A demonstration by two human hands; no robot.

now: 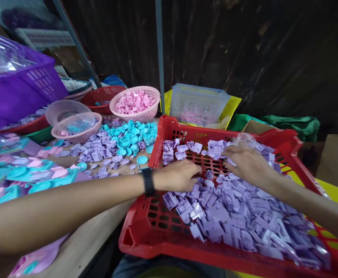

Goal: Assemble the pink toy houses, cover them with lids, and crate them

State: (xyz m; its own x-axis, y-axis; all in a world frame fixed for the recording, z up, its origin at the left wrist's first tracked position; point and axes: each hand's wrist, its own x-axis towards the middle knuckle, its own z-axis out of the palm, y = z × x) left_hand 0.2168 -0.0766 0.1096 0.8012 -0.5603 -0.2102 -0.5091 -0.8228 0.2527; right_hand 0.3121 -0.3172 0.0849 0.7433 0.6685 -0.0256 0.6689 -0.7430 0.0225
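Observation:
Many small lilac plastic parts lie heaped in a red plastic crate with a perforated floor. My left hand reaches over the crate's left side, its fingers curled down by the parts; anything between the fingertips is hidden. A dark band circles that wrist. My right hand rests over the pile toward the far right, fingers stretched and apart, touching lilac parts. Just behind it is a shiny, clear, blurred thing that looks like plastic film.
Left of the crate, loose lilac pieces and turquoise pieces cover part of the table. Behind stand a pink basket of pink parts and a clear bin. A purple crate is at far left. A metal post rises behind.

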